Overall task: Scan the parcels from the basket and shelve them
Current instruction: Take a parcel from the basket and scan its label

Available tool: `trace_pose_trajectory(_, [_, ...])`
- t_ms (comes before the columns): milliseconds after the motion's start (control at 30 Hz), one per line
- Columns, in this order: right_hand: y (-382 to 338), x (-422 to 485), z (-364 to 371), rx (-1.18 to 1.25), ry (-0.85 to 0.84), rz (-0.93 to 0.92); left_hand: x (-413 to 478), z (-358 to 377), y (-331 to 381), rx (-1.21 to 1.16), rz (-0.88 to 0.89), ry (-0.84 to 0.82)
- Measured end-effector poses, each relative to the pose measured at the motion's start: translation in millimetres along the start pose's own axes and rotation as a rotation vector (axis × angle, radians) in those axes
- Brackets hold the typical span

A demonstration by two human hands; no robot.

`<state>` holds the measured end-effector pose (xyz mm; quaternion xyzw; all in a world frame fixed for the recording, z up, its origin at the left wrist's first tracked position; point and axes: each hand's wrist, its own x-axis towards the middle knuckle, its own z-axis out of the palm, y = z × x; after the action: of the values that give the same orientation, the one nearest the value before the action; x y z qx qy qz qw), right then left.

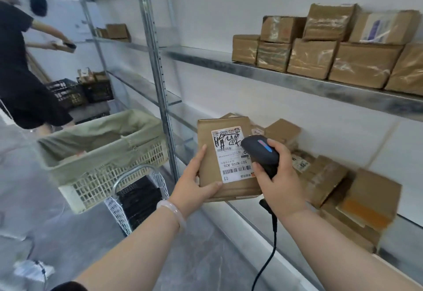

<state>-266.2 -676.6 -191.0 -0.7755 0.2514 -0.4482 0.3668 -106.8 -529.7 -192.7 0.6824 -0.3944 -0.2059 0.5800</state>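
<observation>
My left hand (196, 183) holds a flat brown cardboard parcel (208, 139) from its lower left side, thumb across the front. A white shipping label (231, 155) with barcodes and black marker writing faces me. My right hand (278, 180) grips a black corded barcode scanner (261, 153) whose head lies over the label's right edge. The cream plastic basket (109, 176), lined with a green bag, sits on a cart to the left. Both hands hover in front of the lower metal shelf (251, 217).
The upper shelf (297, 82) carries stacked taped boxes (320, 45). More boxes (343, 187) pile on the lower shelf to the right. A steel upright (160, 80) stands between basket and parcel. A person in black (20, 66) works at the far left by dark crates (80, 91).
</observation>
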Motion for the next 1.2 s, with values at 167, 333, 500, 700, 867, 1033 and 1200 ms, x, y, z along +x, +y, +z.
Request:
trace_pose_trajectory(167, [-17, 11, 55, 0.017, -0.081, -0.045, 1, -53, -19, 0.004, -0.004, 0.089])
trace_pose_trajectory(333, [-39, 12, 92, -0.004, -0.128, -0.091, 1, -98, -37, 0.000, -0.030, 0.193])
trace_pose_trajectory(500, [-57, 0, 115, 0.054, -0.255, -0.105, 4, -141, -53, 0.032, -0.047, 0.281])
trace_pose_trajectory(700, [-82, -8, 138, 0.005, -0.408, -0.068, 6, -178, -73, 0.057, -0.075, 0.332])
trace_pose_trajectory(867, [-101, -12, 148, -0.038, -0.464, -0.087, 5, -204, -90, 0.071, -0.094, 0.370])
trace_pose_trajectory(1033, [-115, -13, 162, -0.078, -0.504, -0.076, 3, -226, -104, 0.062, -0.111, 0.393])
trace_pose_trajectory(1200, [-128, -12, 179, -0.102, -0.520, -0.083, 4, -250, -115, 0.085, -0.134, 0.406])
